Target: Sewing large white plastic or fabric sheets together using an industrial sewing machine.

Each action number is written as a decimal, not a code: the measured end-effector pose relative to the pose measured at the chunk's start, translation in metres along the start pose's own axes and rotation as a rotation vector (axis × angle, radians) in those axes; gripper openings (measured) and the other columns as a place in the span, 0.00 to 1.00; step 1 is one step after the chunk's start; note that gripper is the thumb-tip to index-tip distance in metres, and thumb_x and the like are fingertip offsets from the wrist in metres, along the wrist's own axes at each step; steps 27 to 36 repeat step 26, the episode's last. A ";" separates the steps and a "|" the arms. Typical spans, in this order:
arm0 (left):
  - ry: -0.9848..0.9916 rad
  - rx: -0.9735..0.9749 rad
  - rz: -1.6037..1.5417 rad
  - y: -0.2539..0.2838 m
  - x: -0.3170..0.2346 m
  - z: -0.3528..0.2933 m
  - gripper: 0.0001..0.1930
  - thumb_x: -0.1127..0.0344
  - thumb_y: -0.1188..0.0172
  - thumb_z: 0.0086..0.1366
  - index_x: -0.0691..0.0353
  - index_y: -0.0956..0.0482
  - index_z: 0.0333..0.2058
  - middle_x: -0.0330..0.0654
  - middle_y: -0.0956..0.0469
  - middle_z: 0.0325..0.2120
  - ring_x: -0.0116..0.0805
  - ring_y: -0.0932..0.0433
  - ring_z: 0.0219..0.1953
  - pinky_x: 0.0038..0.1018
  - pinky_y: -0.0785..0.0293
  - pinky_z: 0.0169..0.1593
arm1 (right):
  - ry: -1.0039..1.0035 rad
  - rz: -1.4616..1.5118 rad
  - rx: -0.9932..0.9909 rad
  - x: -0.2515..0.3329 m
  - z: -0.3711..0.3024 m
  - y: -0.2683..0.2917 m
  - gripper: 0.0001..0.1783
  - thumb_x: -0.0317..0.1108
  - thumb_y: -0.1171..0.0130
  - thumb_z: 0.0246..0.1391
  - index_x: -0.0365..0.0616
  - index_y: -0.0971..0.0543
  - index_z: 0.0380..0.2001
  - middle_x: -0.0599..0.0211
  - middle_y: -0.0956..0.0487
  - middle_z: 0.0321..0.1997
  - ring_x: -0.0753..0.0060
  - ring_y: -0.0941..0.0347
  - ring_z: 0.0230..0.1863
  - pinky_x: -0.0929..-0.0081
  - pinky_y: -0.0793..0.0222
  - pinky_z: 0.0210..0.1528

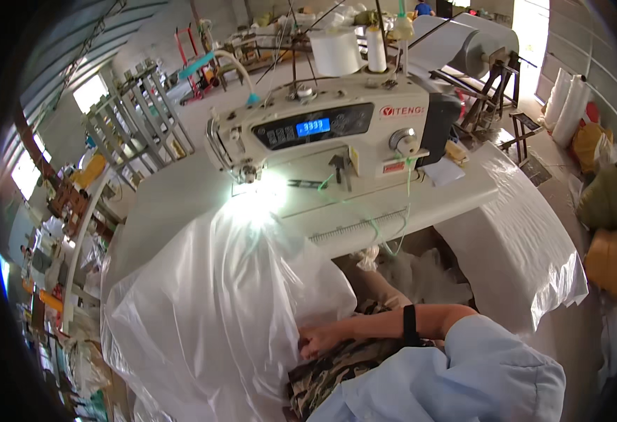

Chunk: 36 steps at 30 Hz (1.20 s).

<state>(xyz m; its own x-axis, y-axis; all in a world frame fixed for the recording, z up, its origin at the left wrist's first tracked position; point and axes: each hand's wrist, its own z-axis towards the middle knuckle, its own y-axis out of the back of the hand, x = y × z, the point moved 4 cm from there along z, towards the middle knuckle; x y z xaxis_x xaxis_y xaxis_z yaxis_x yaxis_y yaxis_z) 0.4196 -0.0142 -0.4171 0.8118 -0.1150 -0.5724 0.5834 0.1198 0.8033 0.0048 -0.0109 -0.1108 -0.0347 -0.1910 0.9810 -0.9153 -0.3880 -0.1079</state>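
Note:
My right hand [319, 340] is closed on the edge of a shiny white plastic sheet [182, 295], its arm coming from the lower right in a light blue sleeve with a black band on the forearm. Draped over the table's front, the sheet hangs in folds. Its upper end lies beneath the lit needle area of a white industrial sewing machine [322, 116], where glare hides the needle. My left hand does not show. Camouflage cloth [343, 366] covers my lap below the right forearm.
Green thread [375, 228] hangs loosely over the sewing table's [161, 190] front edge. More white sheeting [526, 246] drapes over its right end. A large white cone of thread [336, 53] stands behind the machine. Metal frames [139, 116] stand left; sacks [607, 197] and rolls [572, 109] line the right wall.

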 end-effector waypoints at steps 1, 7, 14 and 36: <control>-0.027 -0.047 -0.005 0.006 -0.003 0.014 0.17 0.63 0.34 0.58 0.62 0.24 0.45 0.47 0.35 0.56 0.44 0.29 0.48 0.38 0.23 0.44 | -0.001 -0.118 0.047 0.003 0.000 0.000 0.07 0.29 0.49 0.55 0.37 0.25 0.34 0.68 0.22 0.27 0.75 0.25 0.27 0.74 0.27 0.32; -0.125 -0.329 -0.030 0.086 -0.077 0.077 0.17 0.64 0.36 0.59 0.63 0.24 0.46 0.48 0.33 0.55 0.45 0.29 0.48 0.39 0.24 0.45 | 0.022 -0.236 -0.012 0.003 0.002 0.007 0.10 0.28 0.54 0.56 0.35 0.23 0.32 0.62 0.19 0.28 0.69 0.21 0.26 0.71 0.26 0.31; -0.167 -0.668 -0.014 0.223 -0.163 0.100 0.16 0.65 0.39 0.61 0.64 0.25 0.47 0.50 0.31 0.53 0.47 0.28 0.48 0.40 0.26 0.47 | 0.088 -0.332 -0.070 -0.020 0.012 0.011 0.14 0.30 0.57 0.54 0.34 0.23 0.29 0.60 0.19 0.25 0.66 0.21 0.23 0.70 0.25 0.29; -0.187 -1.210 0.071 0.394 -0.225 0.096 0.16 0.67 0.43 0.64 0.65 0.27 0.49 0.53 0.28 0.49 0.49 0.27 0.48 0.41 0.28 0.49 | 0.250 -0.547 -0.130 0.013 0.006 0.000 0.14 0.37 0.53 0.59 0.37 0.24 0.34 0.61 0.21 0.24 0.65 0.22 0.24 0.68 0.28 0.30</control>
